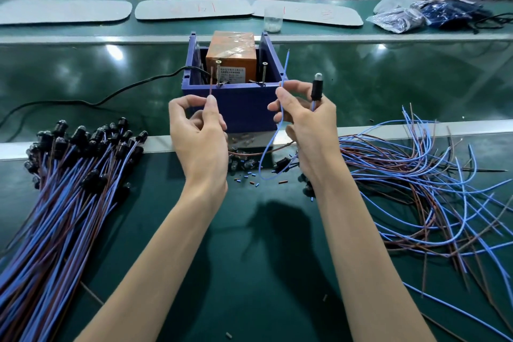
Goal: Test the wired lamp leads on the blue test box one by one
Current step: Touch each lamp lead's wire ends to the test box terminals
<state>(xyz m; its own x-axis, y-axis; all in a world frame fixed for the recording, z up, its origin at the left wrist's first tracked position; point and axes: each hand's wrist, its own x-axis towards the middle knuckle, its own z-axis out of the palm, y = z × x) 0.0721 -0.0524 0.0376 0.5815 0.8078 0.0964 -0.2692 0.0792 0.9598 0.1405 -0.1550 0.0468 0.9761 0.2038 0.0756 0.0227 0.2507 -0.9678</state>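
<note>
The open-topped blue plastic test box [236, 108] sits on the glossy green belt [83, 69] straight ahead of me, just beyond my hands. In it stands an orange rectangular block [231, 54] wrapped in shiny clear tape. 2 upright metal screws, a left screw [218, 72] and a right screw [264, 72], rise at the box's near wall. A black cable [111, 97] runs out of its left side.

My left hand [197, 136] pinches a thin brown wire [211, 82] between thumb and forefinger. The wire's end stands upright just beside the left screw, and I cannot tell whether they touch. My right hand [308, 128] holds a black cylindrical lamp holder [316, 89] with a clear domed bulb on top. Its thumb and forefinger pinch a thin blue wire [285, 66] whose tip points up, right of the right screw and apart from it.

A tidy bundle of blue and brown leads [63, 203] lies at my left, and a loose tangle of leads [416, 175] at my right.
</note>
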